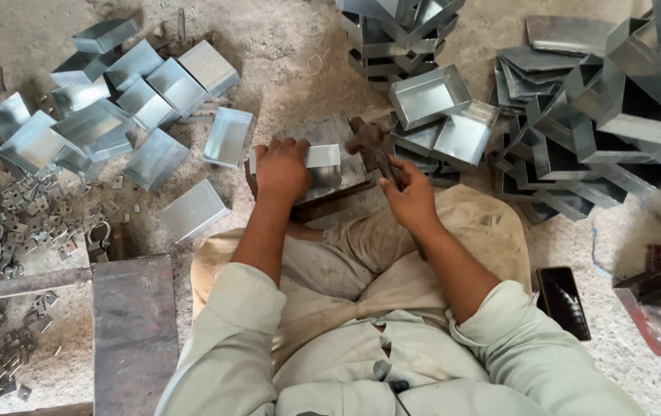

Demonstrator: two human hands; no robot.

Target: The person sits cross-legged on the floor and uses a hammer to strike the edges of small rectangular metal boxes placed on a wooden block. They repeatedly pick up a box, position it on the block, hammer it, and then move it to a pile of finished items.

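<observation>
- We see our left hand (282, 169) laid palm down on a small sheet-metal box (321, 157), fingers curled over its near edge and pressing it flat; the box sits on a dark steel block (346, 181) just in front of our knees
- Our right hand (410, 199) is closed around the handle of a rusty hammer (370, 142); its head hangs just beside the box's right end, whether touching it we cannot tell
- To the left on the gritty floor (284, 54), finished boxes (114, 108) lie scattered, with small metal brackets (6, 223) heaped nearer us
- Ahead and to the right, open metal trays (430, 96) and folded blanks (577, 131) are stacked in piles
- A dark phone (563, 300) lies on the floor by our right elbow
</observation>
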